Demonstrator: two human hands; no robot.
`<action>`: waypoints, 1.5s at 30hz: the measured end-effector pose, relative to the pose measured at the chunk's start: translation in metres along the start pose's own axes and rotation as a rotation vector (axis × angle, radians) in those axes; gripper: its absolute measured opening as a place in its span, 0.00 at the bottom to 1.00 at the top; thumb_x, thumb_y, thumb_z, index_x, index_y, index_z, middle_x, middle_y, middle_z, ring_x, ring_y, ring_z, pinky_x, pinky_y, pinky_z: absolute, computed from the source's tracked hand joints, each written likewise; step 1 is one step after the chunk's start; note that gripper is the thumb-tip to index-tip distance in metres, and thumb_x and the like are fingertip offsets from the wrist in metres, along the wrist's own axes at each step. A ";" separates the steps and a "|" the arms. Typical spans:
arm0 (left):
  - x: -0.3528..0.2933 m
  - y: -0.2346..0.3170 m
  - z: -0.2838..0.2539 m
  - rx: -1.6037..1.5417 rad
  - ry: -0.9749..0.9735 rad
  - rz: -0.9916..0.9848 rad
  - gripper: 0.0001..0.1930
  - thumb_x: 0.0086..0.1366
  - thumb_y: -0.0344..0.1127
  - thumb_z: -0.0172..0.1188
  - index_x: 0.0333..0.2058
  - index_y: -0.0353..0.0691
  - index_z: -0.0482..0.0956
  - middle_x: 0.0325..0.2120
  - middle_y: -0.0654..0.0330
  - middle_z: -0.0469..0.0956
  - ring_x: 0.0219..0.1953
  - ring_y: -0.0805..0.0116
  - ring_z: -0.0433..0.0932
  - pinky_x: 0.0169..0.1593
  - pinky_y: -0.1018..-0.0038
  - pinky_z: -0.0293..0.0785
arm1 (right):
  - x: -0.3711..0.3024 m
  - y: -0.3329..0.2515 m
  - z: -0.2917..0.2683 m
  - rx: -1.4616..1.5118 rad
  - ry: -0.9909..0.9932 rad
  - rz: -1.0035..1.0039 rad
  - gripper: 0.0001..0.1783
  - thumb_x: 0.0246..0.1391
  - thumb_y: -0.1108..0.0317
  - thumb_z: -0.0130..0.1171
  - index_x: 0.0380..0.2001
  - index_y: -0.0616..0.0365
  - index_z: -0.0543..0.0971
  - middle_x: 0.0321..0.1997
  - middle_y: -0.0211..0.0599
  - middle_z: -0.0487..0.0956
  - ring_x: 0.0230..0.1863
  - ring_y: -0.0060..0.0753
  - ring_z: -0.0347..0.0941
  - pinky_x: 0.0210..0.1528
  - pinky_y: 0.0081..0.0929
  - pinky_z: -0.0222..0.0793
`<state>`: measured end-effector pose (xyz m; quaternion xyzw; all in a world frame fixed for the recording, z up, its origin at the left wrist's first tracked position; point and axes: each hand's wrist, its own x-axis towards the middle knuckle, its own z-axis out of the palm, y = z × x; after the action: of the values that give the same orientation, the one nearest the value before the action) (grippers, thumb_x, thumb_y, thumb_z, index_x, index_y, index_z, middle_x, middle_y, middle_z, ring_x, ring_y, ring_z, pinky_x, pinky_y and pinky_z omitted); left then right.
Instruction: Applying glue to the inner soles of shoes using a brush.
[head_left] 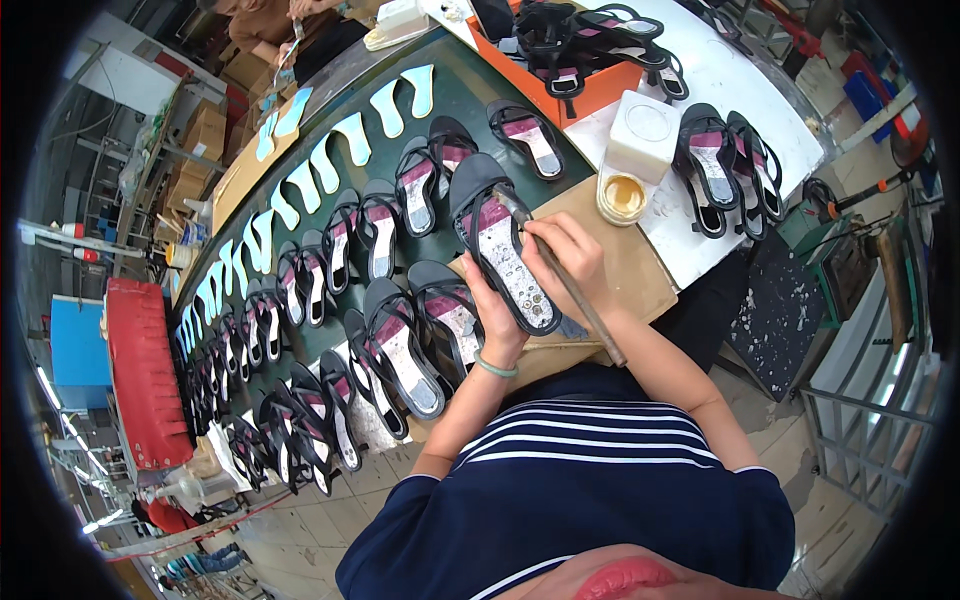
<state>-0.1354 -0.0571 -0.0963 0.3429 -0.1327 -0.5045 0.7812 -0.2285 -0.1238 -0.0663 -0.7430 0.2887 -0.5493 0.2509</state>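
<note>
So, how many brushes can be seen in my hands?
1: the brush is in your right hand, its head over the sandal in your left hand. No second brush shows in either hand.

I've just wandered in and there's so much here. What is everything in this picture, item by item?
Held sandal: one, black with purple-and-white insole, in the left hand
Brush-like tool: one, brown, in the right hand
Other sandals: many, black, mostly on the green table
Shaped pieces: over ten, whitish with blue edges, far side
Orange box: one, top, filled with sandals
White container: one, right of centre
Open pot: one, yellowish inside, beside it
Cardboard sheet: brown, near edge
Red panel: one, left
Co-worker: one, brown top, upper left
Background clutter: too small to count
Bracelet: one, pale green, left wrist
Striped top: one, navy and white, bottom
Hands: two, centre
</note>
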 end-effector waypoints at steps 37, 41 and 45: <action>-0.007 -0.010 -0.006 0.170 0.129 0.076 0.33 0.68 0.67 0.35 0.42 0.38 0.71 0.34 0.65 0.68 0.38 0.75 0.65 0.47 0.79 0.61 | -0.007 -0.028 0.009 -0.278 0.068 -0.113 0.09 0.38 0.69 0.64 0.23 0.60 0.75 0.19 0.34 0.66 0.19 0.35 0.67 0.22 0.30 0.58; -0.003 -0.018 -0.027 0.253 0.129 0.173 0.32 0.71 0.62 0.34 0.47 0.36 0.71 0.36 0.62 0.70 0.40 0.73 0.66 0.51 0.78 0.60 | -0.005 -0.033 0.007 -0.276 0.060 -0.094 0.09 0.38 0.68 0.64 0.20 0.57 0.73 0.18 0.34 0.65 0.18 0.35 0.65 0.21 0.30 0.56; -0.006 -0.010 -0.008 0.408 0.200 0.312 0.30 0.72 0.57 0.35 0.60 0.37 0.55 0.44 0.58 0.68 0.43 0.70 0.67 0.54 0.73 0.63 | -0.002 -0.041 0.005 -0.266 0.072 -0.111 0.10 0.38 0.69 0.63 0.17 0.56 0.70 0.17 0.34 0.64 0.16 0.35 0.64 0.21 0.30 0.56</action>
<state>-0.1411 -0.0510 -0.1077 0.5164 -0.2051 -0.3044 0.7737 -0.2182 -0.0932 -0.0412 -0.7643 0.3260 -0.5456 0.1090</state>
